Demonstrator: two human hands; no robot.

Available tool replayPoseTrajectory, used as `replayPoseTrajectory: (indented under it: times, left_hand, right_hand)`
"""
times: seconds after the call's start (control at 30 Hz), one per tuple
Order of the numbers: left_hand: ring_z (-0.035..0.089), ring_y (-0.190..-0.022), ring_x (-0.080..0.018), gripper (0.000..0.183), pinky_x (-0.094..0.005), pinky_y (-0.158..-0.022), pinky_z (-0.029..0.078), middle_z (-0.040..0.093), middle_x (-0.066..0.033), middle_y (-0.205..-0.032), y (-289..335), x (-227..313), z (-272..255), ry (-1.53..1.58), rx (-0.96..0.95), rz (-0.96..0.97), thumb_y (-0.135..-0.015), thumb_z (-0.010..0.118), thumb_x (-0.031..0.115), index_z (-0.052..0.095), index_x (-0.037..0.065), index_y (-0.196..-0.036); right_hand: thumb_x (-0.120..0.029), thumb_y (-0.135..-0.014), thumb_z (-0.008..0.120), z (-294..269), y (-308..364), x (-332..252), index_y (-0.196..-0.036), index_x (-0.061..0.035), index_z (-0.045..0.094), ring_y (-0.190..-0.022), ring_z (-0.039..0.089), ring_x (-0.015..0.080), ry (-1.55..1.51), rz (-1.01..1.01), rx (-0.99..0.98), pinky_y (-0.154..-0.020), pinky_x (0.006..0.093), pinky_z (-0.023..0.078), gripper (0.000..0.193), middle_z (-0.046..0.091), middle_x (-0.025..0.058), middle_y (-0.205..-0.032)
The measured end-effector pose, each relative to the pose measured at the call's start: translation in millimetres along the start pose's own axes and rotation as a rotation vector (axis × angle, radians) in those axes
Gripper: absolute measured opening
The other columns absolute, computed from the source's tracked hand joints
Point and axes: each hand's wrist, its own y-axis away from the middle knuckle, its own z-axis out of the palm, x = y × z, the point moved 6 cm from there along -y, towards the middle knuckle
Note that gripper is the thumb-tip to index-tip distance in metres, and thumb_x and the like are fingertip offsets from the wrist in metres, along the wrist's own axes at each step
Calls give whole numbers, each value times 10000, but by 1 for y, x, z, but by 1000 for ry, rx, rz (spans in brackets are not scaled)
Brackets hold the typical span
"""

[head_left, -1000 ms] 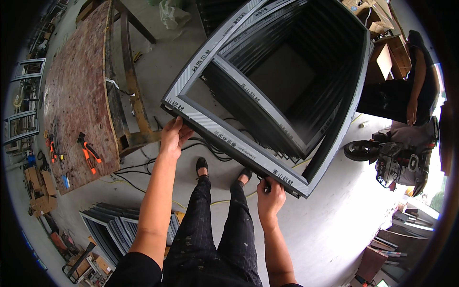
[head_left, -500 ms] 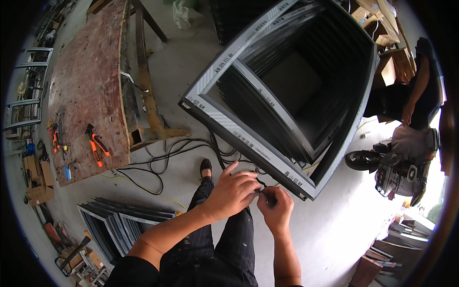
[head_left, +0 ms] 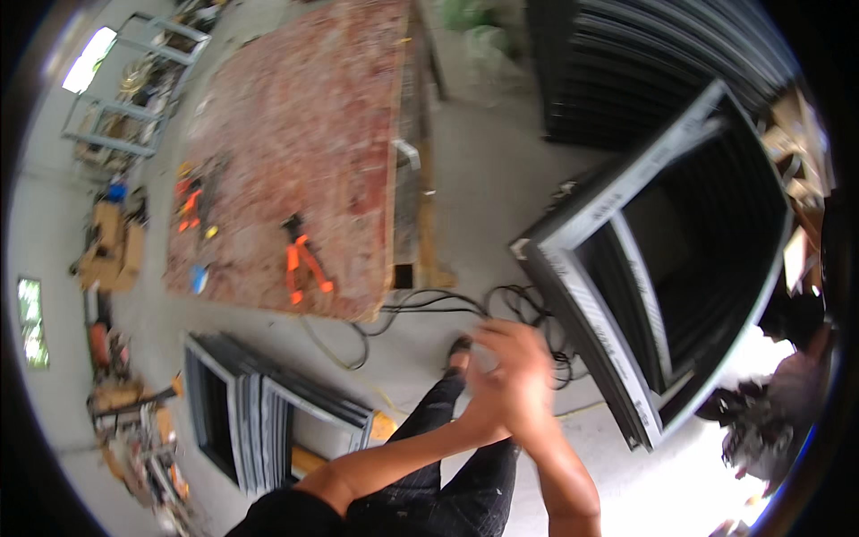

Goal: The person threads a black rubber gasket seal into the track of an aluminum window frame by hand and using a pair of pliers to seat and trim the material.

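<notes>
My left hand (head_left: 486,413) and my right hand (head_left: 524,365) are close together in front of my legs, overlapping in the view. Motion smears the fingers, and a small pale patch shows between them; whether it is a held thing I cannot make out. To their right stands a stack of dark grey metal window frames (head_left: 601,333), the top one bearing printed film strips. Neither hand touches that stack. Pliers with orange handles (head_left: 294,268) lie on the worn reddish wooden table (head_left: 268,116), beyond my hands to the left.
More orange-handled tools (head_left: 190,201) and a small blue item (head_left: 199,279) lie on the table. Black cables (head_left: 429,300) run across the floor. Another stack of frames (head_left: 259,403) stands at lower left. Dark profiles (head_left: 662,63) fill the far right; a motorbike (head_left: 761,421) stands at the right.
My view has swung left, so the table appears nearer the middle. My hands have come away from the frame's edge and closer together. The dark item at my right hand no longer shows.
</notes>
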Motion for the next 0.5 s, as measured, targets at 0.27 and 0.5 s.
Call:
replayPoseTrajectory:
  times: [0.27, 0.5]
  left_hand:
    - [579, -802, -174, 132, -500, -997, 341, 537, 8, -733, -2, 12, 20, -278, -103, 213, -722, 663, 180, 563, 150, -803]
    - [592, -826, -173, 119, -478, -1002, 331, 561, 2, -727, -9, 29, 23, -304, -50, 252, -729, 658, 161, 551, 146, -779]
  right_hand:
    - [-157, -842, 544, 284, -107, -72, -1333, -54, 489, -1056, 506, 266, 242, -192, -355, -909, 343, 408, 506, 564, 130, -1147]
    - [-159, -800, 563, 309, -96, -54, -1096, 13, 622, -948, 532, 253, 308, -246, -299, -812, 347, 434, 348, 612, 96, -968]
